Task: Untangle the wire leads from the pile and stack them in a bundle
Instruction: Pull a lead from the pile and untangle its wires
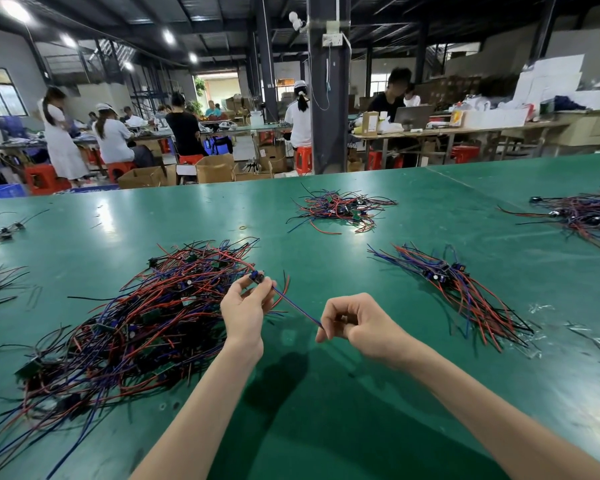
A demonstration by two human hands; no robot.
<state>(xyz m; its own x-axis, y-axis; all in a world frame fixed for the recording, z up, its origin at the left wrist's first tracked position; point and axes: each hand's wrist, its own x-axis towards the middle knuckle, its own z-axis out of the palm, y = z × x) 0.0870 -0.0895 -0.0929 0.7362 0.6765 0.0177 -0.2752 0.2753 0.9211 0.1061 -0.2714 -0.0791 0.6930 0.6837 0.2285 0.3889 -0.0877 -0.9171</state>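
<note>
Left hand [245, 308] pinches wire lead [297, 307] at its blue head; right hand [362, 323] pinches its tail; tangled pile [136, 323] left, bundle [465, 289] right.

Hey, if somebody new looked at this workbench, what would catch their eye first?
Probably the big tangled pile of red, blue and black wire leads on the green table, left of the hands. In the middle, the left hand and right hand pinch opposite ends of one blue lead held straight between them. A tidier bundle lies to the right.

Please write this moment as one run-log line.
step: untangling | left hand: holds wire lead | right hand: pinches its end | bundle: right of hands
</note>
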